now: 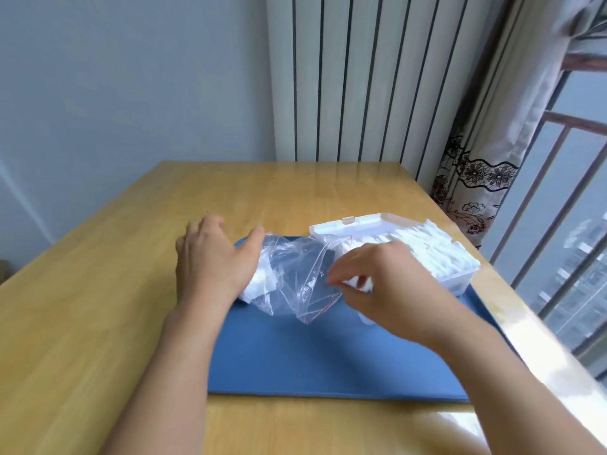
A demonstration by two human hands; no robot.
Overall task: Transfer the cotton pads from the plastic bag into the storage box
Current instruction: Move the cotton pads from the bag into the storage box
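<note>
Progress: storage box (460, 274) at 2 o'clock on the blue mat (328, 356) already looks heaped with white cotton pads (427, 247), so most of the transfer seems done.
Box lid: lid (348, 226) stands open, hinged back on the box's far side.
Remaining in bag: plastic bag (295, 277) lies slumped at the mat's 11 o'clock; a small clump of pads (259, 284) shows at its left end, so a few more pulls are probably left.
Left hand: left hand (210, 257) rests on the bag's left end, fingers (203, 224) spread and fairly straight, thumb lying along the plastic; it looks to be pinning the bag down, not gripping it.
Right hand: right hand (384, 284) sits between bag mouth and box, fingertips (335, 277) curled together and pinching a small bunch of white pads.
In-hand pads: pinched bunch (358, 284) is just outside the bag's opening, near the box's near-left corner, not yet over it.
Likely step: carrying this bunch up toward 2 o'clock into the box.
Hidden: right hand covers the box's near-left corner and whatever white piece pokes out beneath the wrist; its nature is unclear.
Hard to read: clear plastic creases blur how many pads are left; the red zip line is only partly traceable.
Surroundings: wooden tabletop (98, 307) carries the mat; curtain (476, 192) hangs at 1 o'clock.
</note>
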